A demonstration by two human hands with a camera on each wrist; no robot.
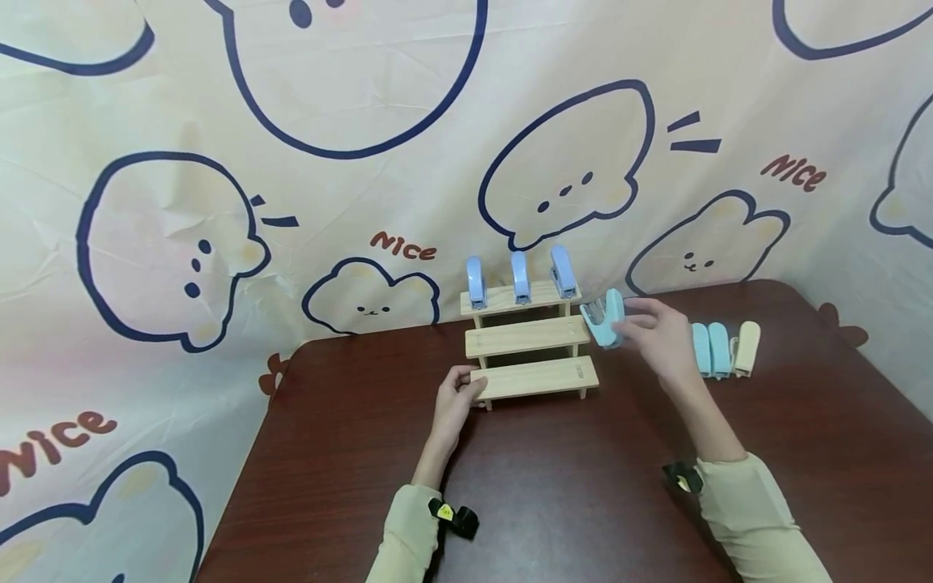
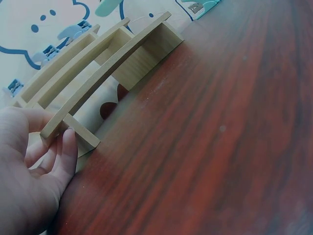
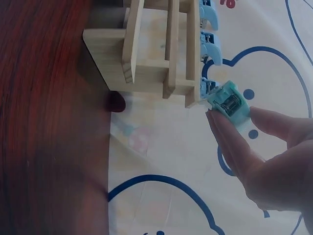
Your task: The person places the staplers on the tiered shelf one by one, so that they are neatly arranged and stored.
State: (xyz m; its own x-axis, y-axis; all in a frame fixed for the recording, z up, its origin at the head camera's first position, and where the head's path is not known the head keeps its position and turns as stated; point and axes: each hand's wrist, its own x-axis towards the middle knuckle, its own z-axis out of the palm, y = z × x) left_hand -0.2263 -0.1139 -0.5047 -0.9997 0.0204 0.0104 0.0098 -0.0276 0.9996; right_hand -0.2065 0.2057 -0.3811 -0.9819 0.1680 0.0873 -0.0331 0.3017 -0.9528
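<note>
A three-step wooden rack (image 1: 532, 378) stands on the table. My left hand (image 1: 455, 398) grips the left end of its lowest step, thumb on top in the head view; in the left wrist view the fingers (image 2: 70, 147) reach under the board. Between thumb and fingers, my right hand (image 1: 659, 336) pinches a teal stapler (image 1: 614, 320), held in the air just right of the rack. In the right wrist view this stapler (image 3: 230, 104) shows its metal spring. Three blue staplers (image 1: 521, 278) stand in a row on the top step. The middle and lowest steps hold nothing.
Right of the right hand, two more teal staplers (image 1: 718, 350) and a cream one (image 1: 747, 348) stand side by side on the dark brown table (image 1: 568, 486). A printed cloth (image 1: 350, 202) hangs behind the table's back edge, close to the rack.
</note>
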